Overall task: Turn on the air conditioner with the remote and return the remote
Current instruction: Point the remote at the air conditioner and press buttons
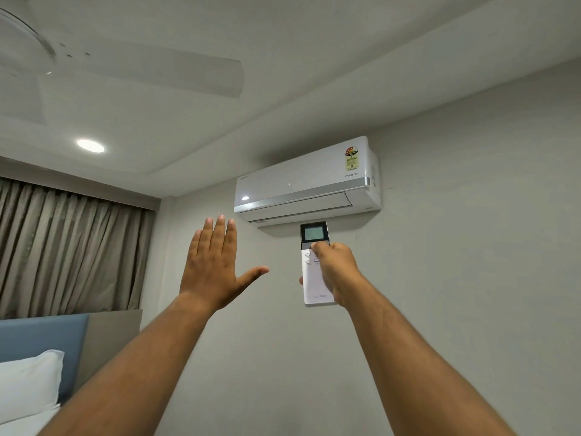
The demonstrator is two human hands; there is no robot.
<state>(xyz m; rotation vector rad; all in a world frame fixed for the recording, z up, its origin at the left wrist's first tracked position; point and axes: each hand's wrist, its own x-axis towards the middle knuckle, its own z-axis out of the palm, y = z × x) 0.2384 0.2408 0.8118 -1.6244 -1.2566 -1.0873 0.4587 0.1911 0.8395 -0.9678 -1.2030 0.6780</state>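
the right hand [334, 269] is closed around the remote [315, 265] and holds it up toward the air conditioner [301, 184], which sits high on the wall, close under the ceiling. the top end of the remote, with its small grey screen, points just below the bottom edge of the unit. the thumb lies on the buttons under the screen, but i cannot tell if it really presses one. the left hand [213, 265] is raised beside it, flat and spread, the fingers apart, holding nothing and well apart from the remote.

the flap along the bottom edge of the air conditioner looks shut and i see no light on the front, so i think the unit is not running yet.

what can go wrong here: the thumb covers several small buttons, so it may hit the wrong one and change a mode instead of the power. a second press by mistake could switch the unit off again. the remote is held only by its lower part with the arm stretched out, so it may slip from the grip while the thumb pushes. the place where the remote belongs is not visible from here, so putting it back remains to be done after.
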